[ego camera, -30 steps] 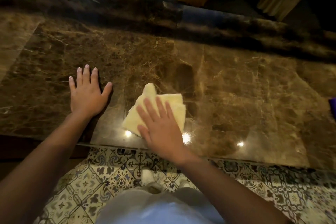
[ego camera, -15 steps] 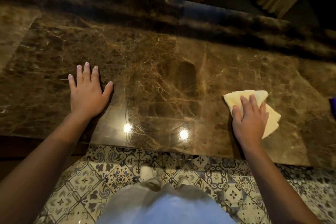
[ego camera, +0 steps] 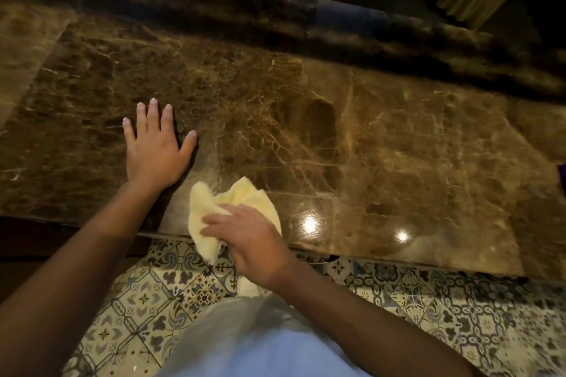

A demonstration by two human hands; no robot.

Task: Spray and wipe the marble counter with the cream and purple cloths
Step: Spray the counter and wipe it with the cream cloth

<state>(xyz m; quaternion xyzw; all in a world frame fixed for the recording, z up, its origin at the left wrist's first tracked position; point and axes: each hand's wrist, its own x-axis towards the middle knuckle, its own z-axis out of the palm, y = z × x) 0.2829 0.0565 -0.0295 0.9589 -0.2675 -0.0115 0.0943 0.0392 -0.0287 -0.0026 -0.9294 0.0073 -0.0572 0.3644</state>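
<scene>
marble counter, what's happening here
A person is wiping the marble counter with a cream cloth. The right hand grips the bunched cloth at the counter's near edge, part of it hanging over toward the patterned floor tiles. The left hand lies flat on the stone with fingers spread, holding nothing. A sliver of purple cloth shows at the far right edge of the view. No spray bottle is in sight.

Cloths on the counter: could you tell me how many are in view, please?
2. The cream cloth is under the right hand at the counter's near edge; a purple sliver at the frame's right edge is probably the second, mostly cut off.
</scene>
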